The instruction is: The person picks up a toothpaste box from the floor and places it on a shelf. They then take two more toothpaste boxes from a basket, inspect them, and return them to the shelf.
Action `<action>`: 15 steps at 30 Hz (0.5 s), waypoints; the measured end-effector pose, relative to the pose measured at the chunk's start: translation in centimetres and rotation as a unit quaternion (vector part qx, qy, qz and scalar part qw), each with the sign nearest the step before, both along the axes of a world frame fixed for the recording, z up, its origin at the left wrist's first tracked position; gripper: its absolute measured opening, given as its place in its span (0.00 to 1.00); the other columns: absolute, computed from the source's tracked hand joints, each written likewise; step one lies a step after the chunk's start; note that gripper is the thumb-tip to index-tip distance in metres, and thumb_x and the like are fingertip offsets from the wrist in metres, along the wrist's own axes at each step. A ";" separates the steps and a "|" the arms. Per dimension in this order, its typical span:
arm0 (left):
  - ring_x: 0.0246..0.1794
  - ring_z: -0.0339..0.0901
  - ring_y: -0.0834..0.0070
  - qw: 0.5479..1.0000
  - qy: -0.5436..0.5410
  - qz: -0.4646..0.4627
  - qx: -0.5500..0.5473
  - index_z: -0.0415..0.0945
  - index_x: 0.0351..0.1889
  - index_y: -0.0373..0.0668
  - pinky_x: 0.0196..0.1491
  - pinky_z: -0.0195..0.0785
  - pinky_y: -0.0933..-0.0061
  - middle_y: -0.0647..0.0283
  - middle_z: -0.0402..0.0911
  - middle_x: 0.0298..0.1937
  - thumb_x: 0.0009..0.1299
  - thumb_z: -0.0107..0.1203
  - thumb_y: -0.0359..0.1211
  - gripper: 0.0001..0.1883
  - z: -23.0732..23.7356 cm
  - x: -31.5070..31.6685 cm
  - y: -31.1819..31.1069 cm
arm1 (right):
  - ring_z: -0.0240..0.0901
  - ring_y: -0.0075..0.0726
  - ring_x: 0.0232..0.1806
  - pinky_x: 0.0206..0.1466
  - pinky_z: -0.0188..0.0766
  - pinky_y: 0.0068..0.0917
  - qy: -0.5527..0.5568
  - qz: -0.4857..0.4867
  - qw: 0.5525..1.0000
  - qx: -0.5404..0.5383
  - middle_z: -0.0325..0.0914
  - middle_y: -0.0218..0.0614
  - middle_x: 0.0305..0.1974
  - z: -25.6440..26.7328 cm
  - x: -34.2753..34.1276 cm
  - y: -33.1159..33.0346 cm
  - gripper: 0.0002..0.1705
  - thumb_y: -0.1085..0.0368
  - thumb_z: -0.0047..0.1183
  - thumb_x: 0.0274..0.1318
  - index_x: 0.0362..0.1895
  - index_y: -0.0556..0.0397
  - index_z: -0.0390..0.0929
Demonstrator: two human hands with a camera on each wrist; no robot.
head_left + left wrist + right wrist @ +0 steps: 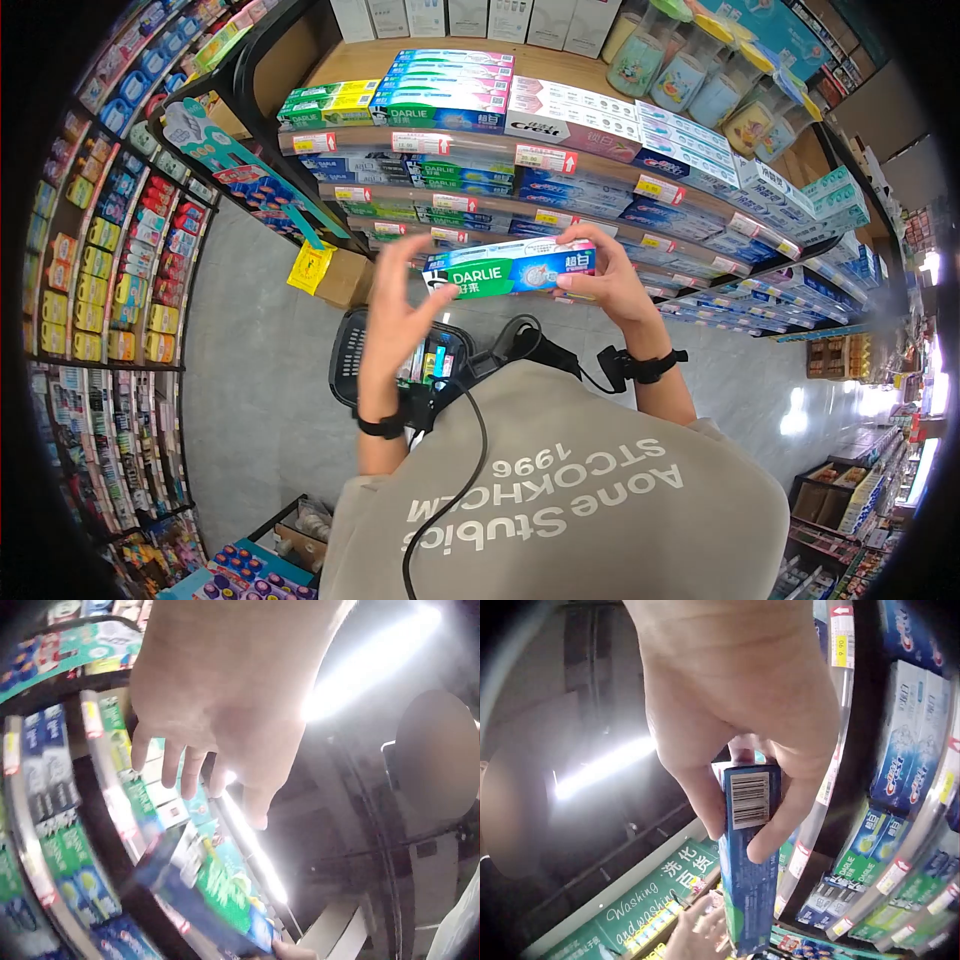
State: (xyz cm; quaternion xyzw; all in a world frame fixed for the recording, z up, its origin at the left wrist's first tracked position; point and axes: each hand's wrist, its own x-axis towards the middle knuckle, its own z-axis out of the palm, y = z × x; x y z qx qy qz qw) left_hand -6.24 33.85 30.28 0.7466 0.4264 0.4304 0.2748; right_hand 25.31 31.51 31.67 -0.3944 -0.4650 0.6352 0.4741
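A green-and-blue Darlie toothpaste box is held level in front of the chest. My right hand grips its right end between thumb and fingers. In the right wrist view the barcode end of the toothpaste box faces the camera, with thumb and fingers on either side. My left hand is raised by the box's left end, its fingers extended and the thumb spread. From the left wrist, the fingers of the left hand stand apart from the toothpaste box, holding nothing.
Shelves of toothpaste boxes with price tags curve across the front. A shopping basket with several items sits below the left forearm. A cardboard box stands beside the shelf, and another stocked shelf lines the left.
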 end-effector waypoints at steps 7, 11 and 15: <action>0.40 0.84 0.61 0.922 -0.206 -0.300 0.130 0.76 0.62 0.43 0.57 0.73 0.50 0.62 0.83 0.33 0.71 0.63 0.35 0.21 12.9 0.4 -3.4 | 0.72 0.24 0.55 0.60 0.72 0.26 -0.104 -0.062 0.989 0.081 0.73 0.29 0.52 -1.3 0.2 0.4 0.28 0.77 0.71 0.50 0.56 0.53 0.77; 0.40 0.84 0.61 0.820 -0.235 -0.498 0.158 0.77 0.59 0.43 0.56 0.73 0.50 0.61 0.83 0.34 0.71 0.62 0.35 0.19 15.3 3.4 -4.7 | 0.72 0.27 0.56 0.62 0.72 0.26 -0.157 -0.065 0.979 0.112 0.74 0.30 0.53 -1.5 -0.5 0.1 0.28 0.78 0.71 0.50 0.56 0.54 0.77; 0.39 0.83 0.62 0.778 -0.223 -0.564 0.161 0.78 0.56 0.44 0.55 0.74 0.50 0.60 0.84 0.35 0.71 0.62 0.35 0.17 15.5 5.1 -5.9 | 0.74 0.27 0.56 0.61 0.75 0.27 -0.132 -0.065 0.986 0.074 0.75 0.33 0.53 -1.8 -0.3 -0.3 0.29 0.78 0.71 0.50 0.57 0.55 0.77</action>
